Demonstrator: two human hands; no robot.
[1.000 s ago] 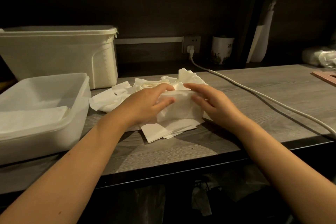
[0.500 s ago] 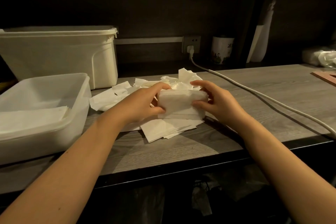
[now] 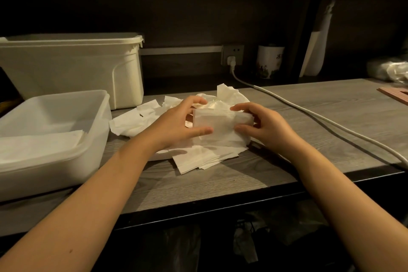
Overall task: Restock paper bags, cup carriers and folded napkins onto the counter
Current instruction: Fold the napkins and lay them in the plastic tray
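White folded napkins (image 3: 221, 127): one stack, gripped at both ends, my left hand (image 3: 174, 125) and right hand (image 3: 269, 129) curled round it, over loose napkins (image 3: 192, 160) mid-counter (image 3: 220, 185). Near left: open plastic tub (image 3: 55, 172). Far left: lidded bin (image 3: 77, 68).

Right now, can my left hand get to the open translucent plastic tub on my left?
Probably yes. The left hand grips the white folded napkin stack with the right hand, but the translucent plastic tub sits open just beside it, only flat loose napkins between.
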